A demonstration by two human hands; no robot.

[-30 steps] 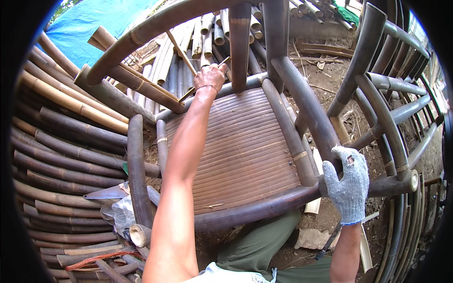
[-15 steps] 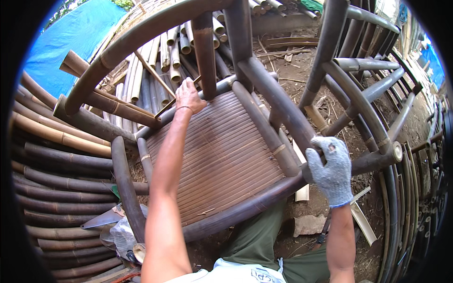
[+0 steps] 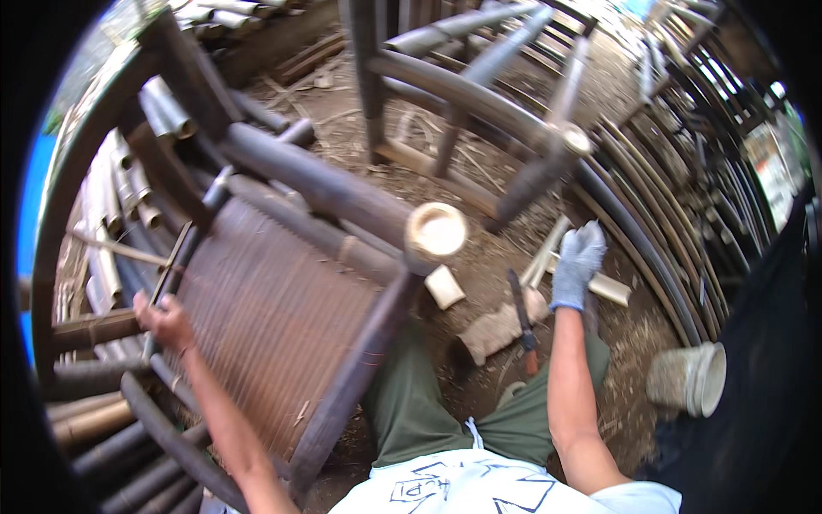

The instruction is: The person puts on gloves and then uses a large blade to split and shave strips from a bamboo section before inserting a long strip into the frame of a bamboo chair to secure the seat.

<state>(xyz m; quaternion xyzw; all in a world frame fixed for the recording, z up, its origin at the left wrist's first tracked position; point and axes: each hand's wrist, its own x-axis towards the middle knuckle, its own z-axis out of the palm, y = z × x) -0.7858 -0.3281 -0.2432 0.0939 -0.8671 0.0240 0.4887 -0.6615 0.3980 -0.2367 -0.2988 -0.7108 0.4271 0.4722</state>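
A dark bamboo chair (image 3: 278, 308) with a slatted seat stands tilted before me on the left. My left hand (image 3: 164, 322), bare, is at the far edge of its seat, fingers closed around the lower end of a thin dark bamboo strip (image 3: 174, 260). My right hand (image 3: 579, 264), in a grey knit glove, is off the chair, over the ground to the right. It is beside some pale split bamboo pieces (image 3: 610, 289); its fingers are blurred, and whether they grip anything is not clear. Below it lies a long blade with an orange-brown handle (image 3: 521, 317).
Another bamboo frame (image 3: 479, 94) stands ahead. A flat brownish slab (image 3: 501, 330) lies by the blade, and a dirty white bucket (image 3: 685, 379) lies to the right. Bamboo poles (image 3: 651, 223) line the right side; more dark poles (image 3: 128, 454) are stacked at lower left.
My gloved right hand has let go of the chair's front corner and moved right over the ground. My left hand has shifted to the strip's lower end. The view has swung right.
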